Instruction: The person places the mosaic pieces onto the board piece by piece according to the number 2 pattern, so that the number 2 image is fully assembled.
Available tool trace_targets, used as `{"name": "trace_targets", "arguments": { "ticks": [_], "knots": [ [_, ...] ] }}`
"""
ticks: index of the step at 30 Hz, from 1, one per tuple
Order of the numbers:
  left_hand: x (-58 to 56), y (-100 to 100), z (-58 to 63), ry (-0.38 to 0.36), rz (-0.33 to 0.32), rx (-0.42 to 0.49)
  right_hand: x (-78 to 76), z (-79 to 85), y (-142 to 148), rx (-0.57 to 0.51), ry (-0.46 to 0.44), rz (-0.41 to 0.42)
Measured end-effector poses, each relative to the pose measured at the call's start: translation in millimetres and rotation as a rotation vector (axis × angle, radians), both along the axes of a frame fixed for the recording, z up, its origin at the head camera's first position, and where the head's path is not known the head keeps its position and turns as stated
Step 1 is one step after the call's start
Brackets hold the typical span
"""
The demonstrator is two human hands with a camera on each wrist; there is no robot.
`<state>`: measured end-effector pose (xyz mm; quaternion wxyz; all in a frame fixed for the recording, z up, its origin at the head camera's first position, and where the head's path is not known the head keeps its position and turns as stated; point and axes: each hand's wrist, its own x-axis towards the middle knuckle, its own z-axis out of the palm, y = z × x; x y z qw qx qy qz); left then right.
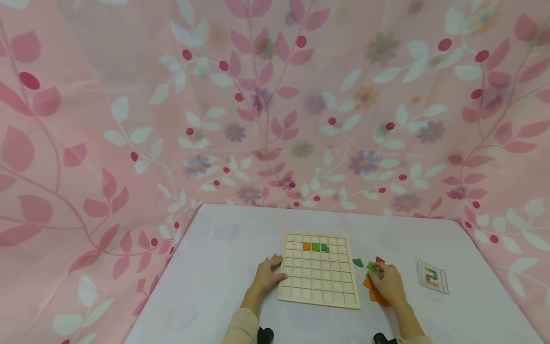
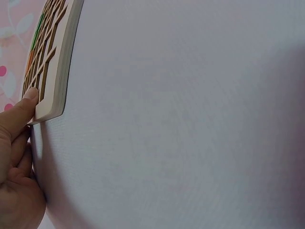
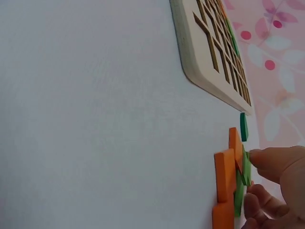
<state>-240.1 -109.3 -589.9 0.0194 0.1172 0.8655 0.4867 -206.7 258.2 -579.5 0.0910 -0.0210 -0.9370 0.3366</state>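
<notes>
A pale wooden grid board [image 1: 318, 289] lies flat on the table. One row near its far side bears an orange square [image 1: 307, 246], a light green square [image 1: 315, 247] and a dark green piece with a rounded corner [image 1: 324, 248]. My left hand [image 1: 265, 276] rests at the board's left edge, fingers spread; the thumb lies on the frame in the left wrist view. To the right of the board, my right hand [image 1: 392, 283] pinches a light green tile [image 3: 246, 166] over a loose pile of orange tiles [image 3: 225, 176]. Its palm hides part of the pile.
Between board and pile lies a single dark green piece [image 1: 358, 262]. A red piece [image 1: 380, 259] sits at the pile's far side. Further right is a gridded pattern card [image 1: 432, 277] with a coloured figure 2. A flowered pink curtain [image 1: 275, 105] hangs behind the white-covered table [image 1: 232, 234].
</notes>
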Motion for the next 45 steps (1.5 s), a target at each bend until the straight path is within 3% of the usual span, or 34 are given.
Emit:
{"name": "trace_targets", "arguments": {
  "ticks": [10,14,20,26,34,45],
  "knots": [
    [1.0,-1.0,-1.7,0.009,0.011,0.002,27.8,13.7,17.0,0.058,-0.202,0.077],
    [0.3,-1.5,-2.6,0.008,0.011,0.007,35.5,8.4,13.0,0.048,-0.205,0.039],
    [-1.6,-2.1,-4.1,0.014,0.004,0.003,41.8,0.8,6.0,0.035,-0.120,-0.019],
    [-0.1,-0.9,-3.5,0.010,0.001,0.009,37.4,-1.4,-0.2,0.067,-0.085,-0.045],
    [1.2,-0.1,-1.3,-0.001,0.003,0.018,26.1,4.9,-3.0,0.048,-0.110,-0.029],
    [-0.9,0.4,-3.2,-0.004,0.010,-0.002,-4.2,8.8,-43.2,-0.110,0.096,0.078]
  ]
}}
